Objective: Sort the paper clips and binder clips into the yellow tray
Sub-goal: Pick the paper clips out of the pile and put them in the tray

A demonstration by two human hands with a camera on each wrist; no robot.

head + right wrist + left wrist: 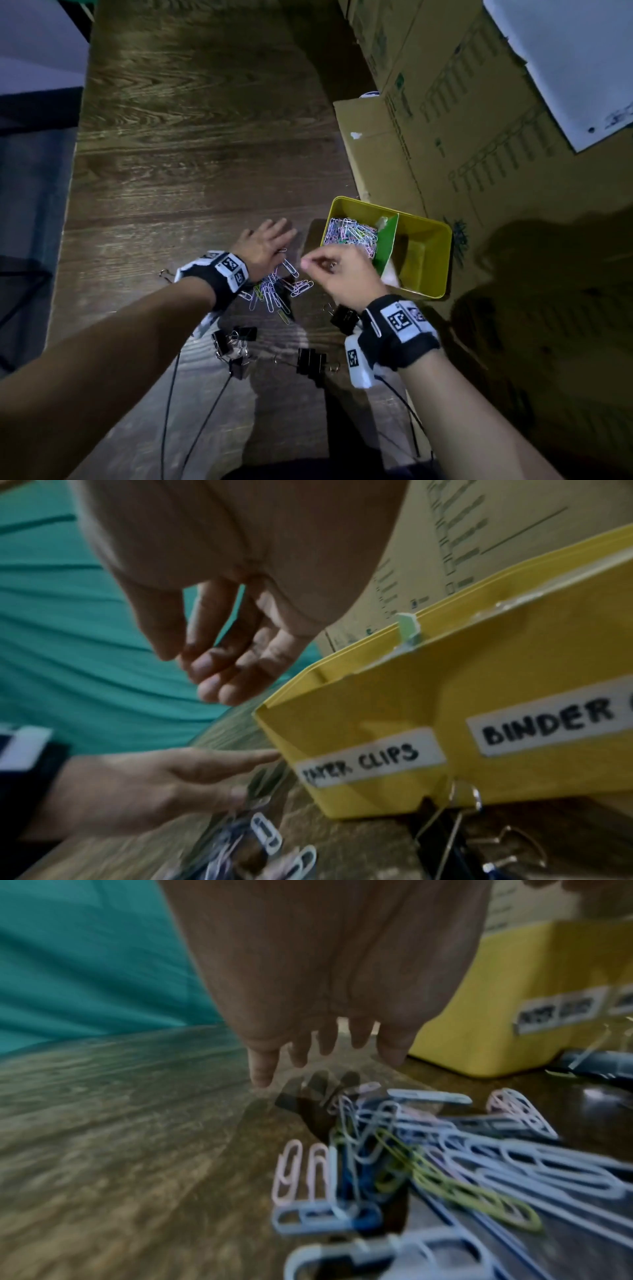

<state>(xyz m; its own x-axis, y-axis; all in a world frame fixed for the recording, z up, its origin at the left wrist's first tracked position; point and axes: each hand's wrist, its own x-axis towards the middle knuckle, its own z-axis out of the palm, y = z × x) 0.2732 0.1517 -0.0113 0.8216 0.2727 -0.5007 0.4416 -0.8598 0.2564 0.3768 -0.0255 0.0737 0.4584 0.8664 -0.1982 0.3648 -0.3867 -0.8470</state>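
The yellow tray [432, 240] stands on the wooden table at the right, split by a green divider [388, 245]. Its left compartment holds several pastel paper clips [349, 233]; labels read PAPER CLIPS [369, 758] and BINDER [548, 723]. A loose pile of paper clips [277, 291] [411, 1150] lies left of the tray [514, 988]. My left hand [270, 236] [325, 1053] hovers flat over that pile, fingers straight. My right hand [318, 265] [185, 656] hangs by the tray's near corner [377, 710], fingers loosely curled with nothing visible in them. Black binder clips [236, 346] [310, 363] [344, 318] lie nearer me.
Cardboard boxes [462, 137] crowd the table's right side behind the tray, with a white sheet [565, 68] on top. Black cables [171, 394] trail from my wrists. The table's left edge [73, 171] drops to the floor. Bare wood stretches ahead.
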